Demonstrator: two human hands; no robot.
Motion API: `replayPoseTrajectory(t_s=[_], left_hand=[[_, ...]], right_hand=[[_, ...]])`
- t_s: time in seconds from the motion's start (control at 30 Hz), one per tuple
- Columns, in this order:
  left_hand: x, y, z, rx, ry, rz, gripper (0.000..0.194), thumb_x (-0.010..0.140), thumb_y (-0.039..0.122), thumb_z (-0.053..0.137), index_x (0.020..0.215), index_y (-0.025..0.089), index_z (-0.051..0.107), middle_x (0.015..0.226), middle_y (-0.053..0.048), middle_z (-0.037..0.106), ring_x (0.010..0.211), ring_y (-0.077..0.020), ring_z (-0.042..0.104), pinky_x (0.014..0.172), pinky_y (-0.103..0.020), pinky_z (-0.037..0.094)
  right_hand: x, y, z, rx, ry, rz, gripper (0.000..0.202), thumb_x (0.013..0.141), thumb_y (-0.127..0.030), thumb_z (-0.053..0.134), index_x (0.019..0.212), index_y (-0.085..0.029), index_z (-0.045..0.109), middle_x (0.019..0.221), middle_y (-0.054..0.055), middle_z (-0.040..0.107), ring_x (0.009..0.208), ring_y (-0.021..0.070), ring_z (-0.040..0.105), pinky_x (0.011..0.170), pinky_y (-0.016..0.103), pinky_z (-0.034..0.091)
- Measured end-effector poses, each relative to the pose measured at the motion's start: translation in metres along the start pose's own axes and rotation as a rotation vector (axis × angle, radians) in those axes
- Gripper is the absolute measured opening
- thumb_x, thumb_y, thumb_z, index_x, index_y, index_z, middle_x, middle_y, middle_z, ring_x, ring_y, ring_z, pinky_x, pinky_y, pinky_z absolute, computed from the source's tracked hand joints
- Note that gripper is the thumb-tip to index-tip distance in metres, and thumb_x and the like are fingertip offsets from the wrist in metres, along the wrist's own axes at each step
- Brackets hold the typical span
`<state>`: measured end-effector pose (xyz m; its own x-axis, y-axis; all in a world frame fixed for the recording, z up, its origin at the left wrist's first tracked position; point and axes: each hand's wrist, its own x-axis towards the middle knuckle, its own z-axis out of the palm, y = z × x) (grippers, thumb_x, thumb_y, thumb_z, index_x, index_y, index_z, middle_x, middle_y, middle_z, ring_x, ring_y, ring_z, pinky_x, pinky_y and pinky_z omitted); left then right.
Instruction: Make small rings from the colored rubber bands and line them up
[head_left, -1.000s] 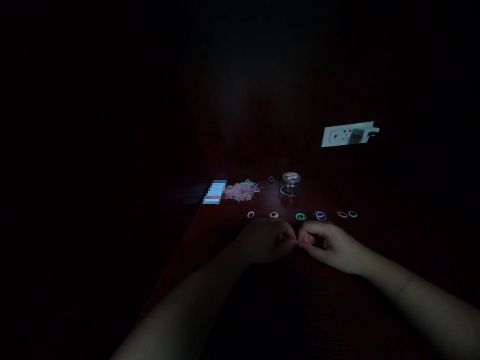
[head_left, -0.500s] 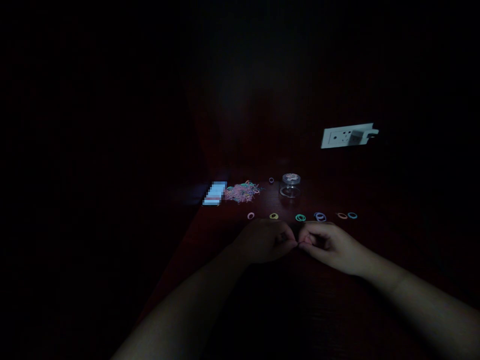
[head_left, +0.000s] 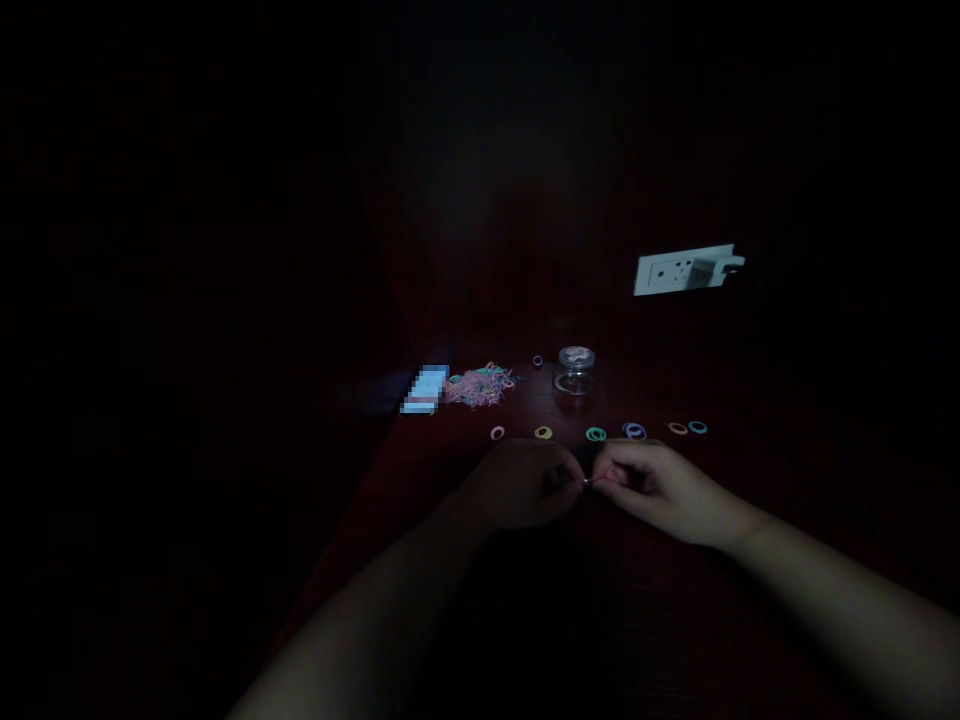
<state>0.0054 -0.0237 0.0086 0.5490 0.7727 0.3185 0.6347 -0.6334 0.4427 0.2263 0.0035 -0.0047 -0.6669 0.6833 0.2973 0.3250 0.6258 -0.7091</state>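
My left hand (head_left: 529,484) and my right hand (head_left: 651,490) meet fingertip to fingertip above the dark red table, each closed in a pinch. Between them runs a thin, pale hair elastic (head_left: 589,481), stretched across a small gap; its colour is hard to tell in the dim light. Just beyond the hands lies a row of small elastics: a pink one (head_left: 497,433), yellow ones (head_left: 543,433), green ones (head_left: 596,434), purple ones (head_left: 634,431), an orange one (head_left: 677,428) and a blue one (head_left: 697,427).
A tangled pile of mostly pink elastics (head_left: 481,385) lies beside a lit phone (head_left: 425,389) at the table's left edge. Behind the row stands a clear lidded jar (head_left: 576,372), with a lone elastic (head_left: 538,361) to its left. A wall socket (head_left: 686,270) holds a plug.
The fingertips have drawn slightly apart, and the elastic between them shows more clearly. The whole view has shifted a little, moving everything slightly left.
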Motion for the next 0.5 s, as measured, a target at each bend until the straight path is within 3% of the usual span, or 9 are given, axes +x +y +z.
replayPoseTrajectory(t_s=[0.5], left_hand=[[-0.0024,0.0004,-0.0021,-0.010,0.073,-0.025,0.013,0.084,0.028,0.060,0.090,0.021,0.069,0.079,0.001,0.071,0.070,-0.0129,0.064,0.073,-0.028,0.050]], right_hand=[[-0.0005,0.0006,0.0004,-0.024,0.019,-0.003,0.010,0.085,-0.025,0.058,0.077,-0.019,0.059,0.066,-0.001,0.052,0.059,0.0118,0.046,0.053,0.024,0.039]])
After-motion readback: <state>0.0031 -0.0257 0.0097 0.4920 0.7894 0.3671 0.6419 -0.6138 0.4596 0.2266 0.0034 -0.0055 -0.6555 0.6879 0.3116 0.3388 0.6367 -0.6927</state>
